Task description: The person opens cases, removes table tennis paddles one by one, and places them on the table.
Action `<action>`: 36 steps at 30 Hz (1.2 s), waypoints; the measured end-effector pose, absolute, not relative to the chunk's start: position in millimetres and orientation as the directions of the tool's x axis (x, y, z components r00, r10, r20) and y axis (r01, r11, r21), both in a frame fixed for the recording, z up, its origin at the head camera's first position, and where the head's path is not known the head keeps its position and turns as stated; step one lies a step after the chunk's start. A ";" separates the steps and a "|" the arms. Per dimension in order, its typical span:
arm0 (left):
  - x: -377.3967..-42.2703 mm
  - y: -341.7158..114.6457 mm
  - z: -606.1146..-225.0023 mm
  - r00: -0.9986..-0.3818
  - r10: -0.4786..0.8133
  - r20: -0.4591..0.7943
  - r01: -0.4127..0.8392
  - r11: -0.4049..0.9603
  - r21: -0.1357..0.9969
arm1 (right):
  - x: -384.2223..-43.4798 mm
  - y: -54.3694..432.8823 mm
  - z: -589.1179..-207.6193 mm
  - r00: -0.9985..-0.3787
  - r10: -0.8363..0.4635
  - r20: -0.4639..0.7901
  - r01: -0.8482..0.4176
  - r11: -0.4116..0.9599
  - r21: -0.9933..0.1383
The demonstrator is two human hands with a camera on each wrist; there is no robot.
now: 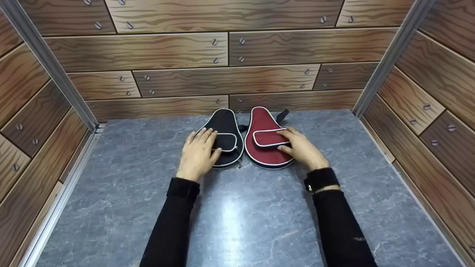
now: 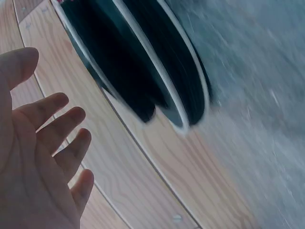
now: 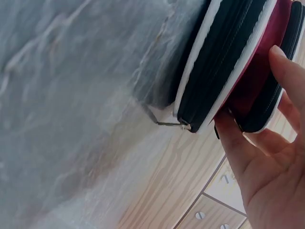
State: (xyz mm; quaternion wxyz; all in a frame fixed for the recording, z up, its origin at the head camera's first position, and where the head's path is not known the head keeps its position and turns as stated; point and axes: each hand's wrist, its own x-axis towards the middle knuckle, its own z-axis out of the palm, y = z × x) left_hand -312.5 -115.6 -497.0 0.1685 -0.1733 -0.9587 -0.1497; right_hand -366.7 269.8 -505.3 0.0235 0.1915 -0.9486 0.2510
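Two pear-shaped table tennis paddle cases with white piping lie side by side on the grey tabletop, narrow ends away from me. Over the left part of the black paddle case, beside its front pocket, my left hand is spread with straight fingers. The left wrist view shows those fingers loosely parted, with a gap between them and the case. On the red paddle case, my right hand has its thumb and fingers around the right end of the raised pocket, partly hiding it.
A short black strap sticks out from the red case's right side. Wood-patterned walls enclose the tabletop at the back and both sides, with metal posts at the corners. The cases lie close to the back wall.
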 end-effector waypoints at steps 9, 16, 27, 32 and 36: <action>-314.6 -78.4 -493.5 -0.867 0.385 0.318 0.465 0.854 0.234 | -366.6 260.0 -503.6 -0.888 -0.432 0.160 -0.454 0.760 -0.466; -319.1 -34.5 -493.3 -0.833 0.462 0.305 0.540 0.800 0.262 | -360.9 255.5 -503.2 -0.887 -0.443 0.133 -0.451 0.766 -0.458; -326.7 3.5 -509.6 -0.812 0.513 0.278 0.569 0.802 0.180 | -355.8 257.8 -502.6 -0.853 -0.507 0.124 -0.497 0.717 -0.489; -325.9 4.2 -516.4 -0.794 0.518 0.318 0.583 0.796 0.161 | -353.3 257.7 -504.2 -0.837 -0.535 0.119 -0.517 0.699 -0.493; -326.2 0.4 -520.8 -0.771 0.528 0.355 0.603 0.785 0.141 | -352.1 263.7 -502.5 -0.826 -0.556 0.096 -0.515 0.673 -0.531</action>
